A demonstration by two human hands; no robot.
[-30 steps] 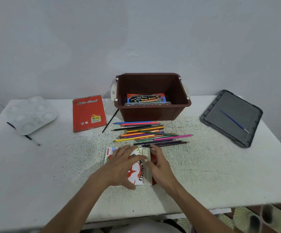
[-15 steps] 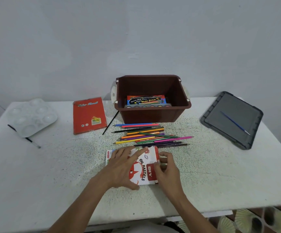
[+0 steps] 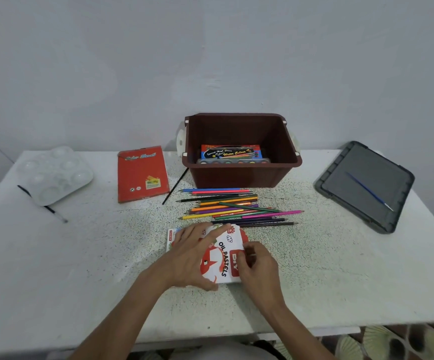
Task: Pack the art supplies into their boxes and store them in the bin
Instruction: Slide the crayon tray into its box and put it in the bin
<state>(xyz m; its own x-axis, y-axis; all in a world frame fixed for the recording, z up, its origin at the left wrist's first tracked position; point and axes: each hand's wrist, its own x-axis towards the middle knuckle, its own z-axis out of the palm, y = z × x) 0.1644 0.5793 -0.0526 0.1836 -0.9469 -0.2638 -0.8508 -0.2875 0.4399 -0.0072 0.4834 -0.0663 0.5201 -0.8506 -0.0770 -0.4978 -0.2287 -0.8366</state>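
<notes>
1. Head view: the white-and-red cardboard oil pastels box (image 3: 223, 258) lies flat on the speckled white table (image 3: 81, 255), nearer the person than the loose coloured pencils (image 3: 236, 209) and the brown plastic bin (image 3: 242, 175).
2. Left hand (image 3: 192, 255): fingers spread flat on the box top, probably to steady it.
3. Right hand (image 3: 257, 266): fingers curled onto the box's right end, apparently tucking its flap.
4. The box's long axis runs left-right, with the flap end pointing right.

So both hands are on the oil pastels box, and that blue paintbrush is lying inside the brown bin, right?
Not quite. The head view shows the blue paintbrush lying on the grey lid, to the right of the brown bin, not inside it. Both the left hand and the right hand are on the oil pastels box.
</notes>
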